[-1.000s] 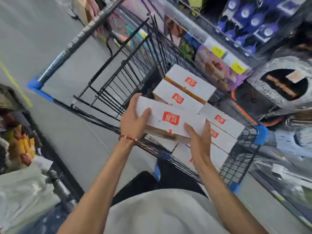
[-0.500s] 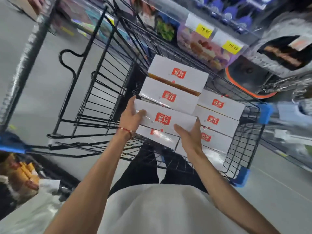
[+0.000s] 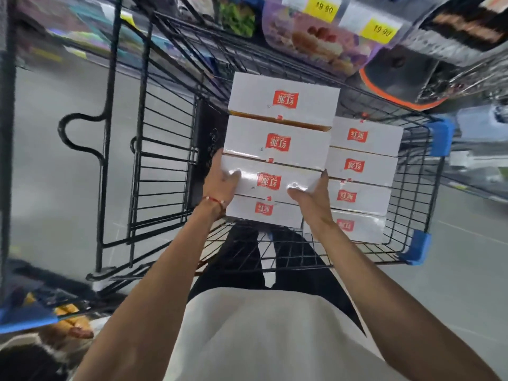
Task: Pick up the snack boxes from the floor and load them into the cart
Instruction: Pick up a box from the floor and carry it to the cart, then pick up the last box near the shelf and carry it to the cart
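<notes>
I hold a white snack box (image 3: 270, 178) with a red logo by its two ends, inside the black wire cart (image 3: 165, 166). My left hand (image 3: 221, 182) grips its left end with the thumb on top. My right hand (image 3: 312, 195) grips its right end the same way. The box sits in the left row among other white boxes (image 3: 280, 138), above another box (image 3: 264, 211). A second row of boxes (image 3: 362, 166) lies to the right inside the cart.
Store shelves (image 3: 316, 37) with packaged goods and yellow price tags run behind the cart. Blue corner bumpers (image 3: 417, 247) mark the cart's right side. Grey floor (image 3: 55, 160) lies to the left. Snack bags (image 3: 68, 323) sit at lower left.
My hands have carried the box forward and down into the cart, in line with the left row. My view has tilted to look more steeply down into the cart.
</notes>
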`<act>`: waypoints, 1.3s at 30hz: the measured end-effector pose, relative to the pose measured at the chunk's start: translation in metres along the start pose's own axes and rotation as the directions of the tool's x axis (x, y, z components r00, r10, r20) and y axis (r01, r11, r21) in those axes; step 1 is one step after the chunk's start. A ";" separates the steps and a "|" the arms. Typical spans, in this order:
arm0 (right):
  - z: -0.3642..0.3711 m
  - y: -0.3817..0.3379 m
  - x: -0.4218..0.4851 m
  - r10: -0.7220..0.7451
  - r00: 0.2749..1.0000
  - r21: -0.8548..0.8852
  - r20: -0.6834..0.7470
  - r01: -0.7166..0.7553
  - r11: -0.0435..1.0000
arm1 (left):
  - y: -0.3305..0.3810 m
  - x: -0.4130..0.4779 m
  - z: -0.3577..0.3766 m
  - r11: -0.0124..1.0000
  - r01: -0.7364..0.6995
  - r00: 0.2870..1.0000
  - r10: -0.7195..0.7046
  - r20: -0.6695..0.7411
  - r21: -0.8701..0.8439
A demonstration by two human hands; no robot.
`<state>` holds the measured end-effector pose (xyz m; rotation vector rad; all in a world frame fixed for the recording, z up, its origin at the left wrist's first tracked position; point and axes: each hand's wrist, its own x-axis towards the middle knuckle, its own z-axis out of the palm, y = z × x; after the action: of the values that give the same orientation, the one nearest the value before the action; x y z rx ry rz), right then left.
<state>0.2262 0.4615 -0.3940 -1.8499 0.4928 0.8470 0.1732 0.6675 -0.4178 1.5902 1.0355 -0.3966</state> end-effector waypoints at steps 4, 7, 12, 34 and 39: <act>0.000 -0.001 -0.002 -0.017 0.999 -0.024 -0.048 0.016 1.000 | 0.001 0.001 -0.001 1.000 -0.007 1.000 0.007 -0.004 -0.026; -0.001 -0.002 -0.005 -0.022 0.999 -0.055 -0.048 0.019 0.998 | 0.000 -0.002 0.001 0.998 -0.021 0.999 0.022 0.024 -0.058; -0.003 -0.001 -0.007 -0.017 0.999 -0.100 -0.034 0.013 0.995 | -0.002 -0.004 0.005 0.999 -0.003 1.000 0.004 0.023 -0.036; -0.081 0.064 -0.084 -0.271 0.866 0.090 -0.421 0.337 0.937 | 0.020 -0.105 0.076 0.927 -0.362 0.918 0.372 -0.135 0.096; -0.131 0.110 -0.129 -0.213 0.825 0.213 -0.524 0.369 0.905 | 0.022 -0.162 0.133 0.851 -0.509 0.861 0.506 0.055 0.127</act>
<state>0.1098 0.2920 -0.3337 -1.7767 0.5914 0.0655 0.1366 0.4810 -0.3267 1.9060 0.5408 -0.1184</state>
